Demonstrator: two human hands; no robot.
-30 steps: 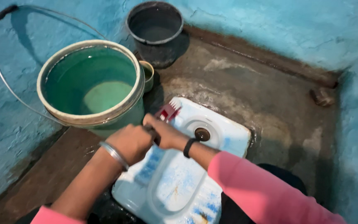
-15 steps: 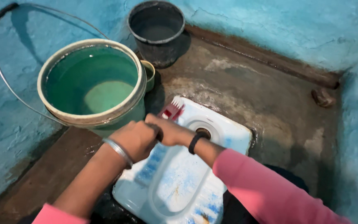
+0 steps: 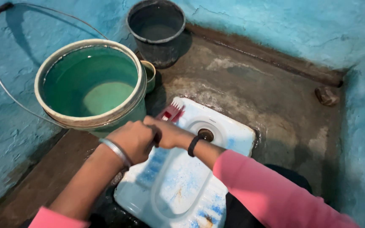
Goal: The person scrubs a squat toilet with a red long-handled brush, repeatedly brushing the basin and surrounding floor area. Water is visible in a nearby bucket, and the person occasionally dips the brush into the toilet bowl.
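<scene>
1. Red plastic scrubbing brush with white bristles [image 3: 172,112]: one, its head lying on the far left corner of the white ceramic squat pan [image 3: 233,135]; its handle runs back into the hands.
2. Two hands are clasped together on that handle. The left hand [image 3: 134,141] is curled into a fist over the near part of the handle, a silver metal bangle [image 3: 115,152] on its wrist. The right hand [image 3: 167,133] is wrapped shut just ahead of it, touching the left, with a black band [image 3: 194,145] on its wrist. Both forearms end in pink sleeves.
3. One squat pan, streaked with blue, set into the wet grey concrete floor [image 3: 267,101]; its dark drain hole [image 3: 206,135] lies just beside the right wrist.
4. Buckets: two. A large green plastic bucket with a cream rim [image 3: 91,82], partly filled with water and carrying a wire handle, stands just left of the brush and crowds that side of the pan. A smaller dark grey bucket [image 3: 157,31] stands behind it against the blue painted wall [image 3: 284,25].
5. One small cream mug [image 3: 149,76] sits wedged between the two buckets.
6. One brown stone-like lump [image 3: 327,95] lies in the far right corner, well apart from the hands.
</scene>
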